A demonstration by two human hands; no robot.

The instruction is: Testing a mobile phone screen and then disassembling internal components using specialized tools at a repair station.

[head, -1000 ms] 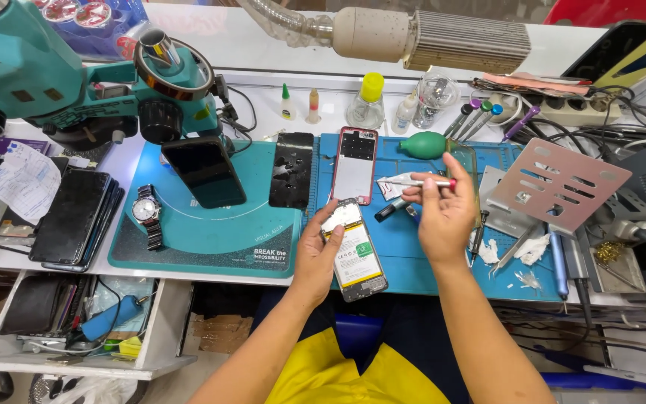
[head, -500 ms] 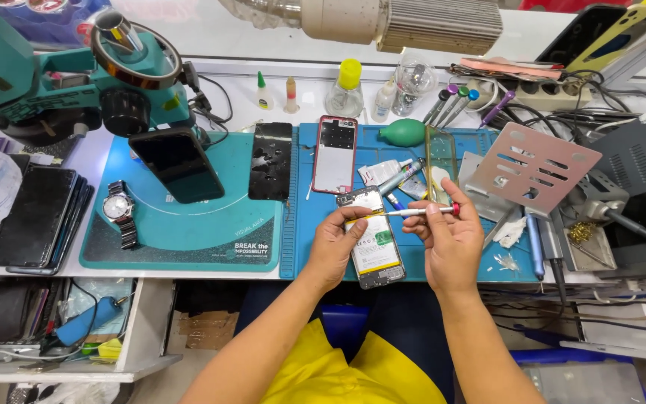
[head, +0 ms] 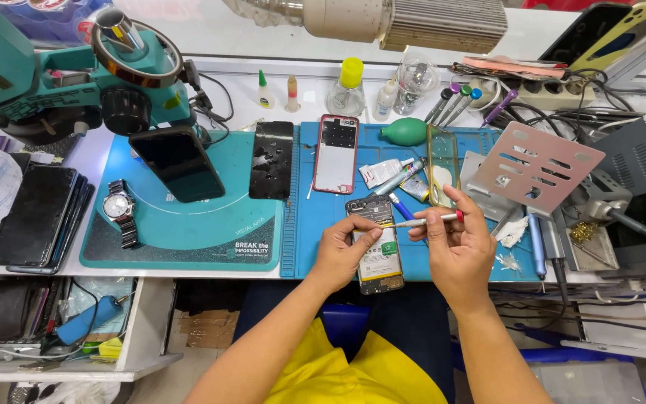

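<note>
Phone (head: 374,245): opened, back cover off, on blue mat (head: 338,224).
Left hand (head: 344,253): pinching phone's left edge.
Right hand (head: 454,247): pinching screwdriver (head: 422,221).
Bottle (head: 348,89): clear, yellow-capped, 12 o'clock of phone.

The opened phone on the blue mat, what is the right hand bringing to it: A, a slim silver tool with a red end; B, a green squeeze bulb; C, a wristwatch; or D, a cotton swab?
A: the right hand pinches a slim silver tool with a red end, tip over the top of the opened phone, which the left hand steadies on the blue mat.
</note>
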